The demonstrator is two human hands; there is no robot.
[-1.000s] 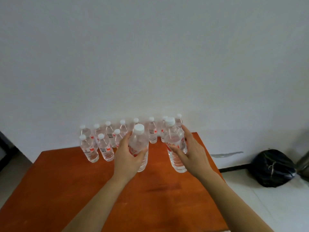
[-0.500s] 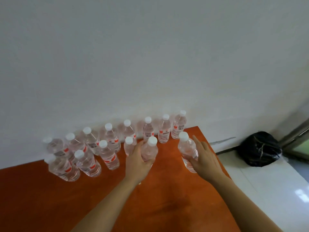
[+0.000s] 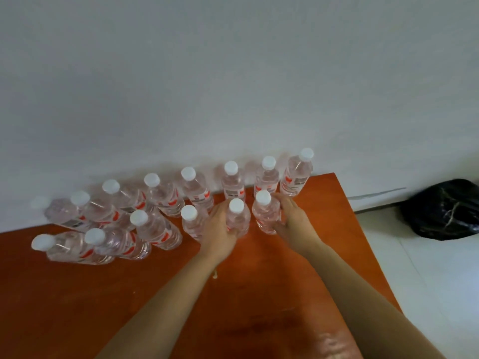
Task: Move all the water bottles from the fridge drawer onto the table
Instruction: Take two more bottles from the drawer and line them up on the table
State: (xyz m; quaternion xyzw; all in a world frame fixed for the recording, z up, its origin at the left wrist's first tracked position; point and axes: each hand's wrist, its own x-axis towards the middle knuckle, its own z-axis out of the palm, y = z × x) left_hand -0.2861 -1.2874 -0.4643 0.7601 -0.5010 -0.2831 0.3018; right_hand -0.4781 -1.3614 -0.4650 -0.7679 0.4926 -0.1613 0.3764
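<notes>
Several clear water bottles with white caps and red labels stand in two rows on the orange-brown table (image 3: 77, 301), along the white wall. My left hand (image 3: 220, 229) is wrapped around one bottle (image 3: 237, 216) in the front row. My right hand (image 3: 293, 221) grips a second bottle (image 3: 265, 213) just to its right. Both held bottles stand upright, close behind the back row; I cannot tell if their bases touch the tabletop. The fridge drawer is out of view.
A back-row bottle (image 3: 296, 174) stands at the table's far right corner. A black plastic bag (image 3: 445, 211) lies on the white floor beside the table's right edge. The near half of the table holds only my forearms.
Both hands have carried their bottles forward and closer together, into the front row behind the others. The view has tilted down and nearer to the table.
</notes>
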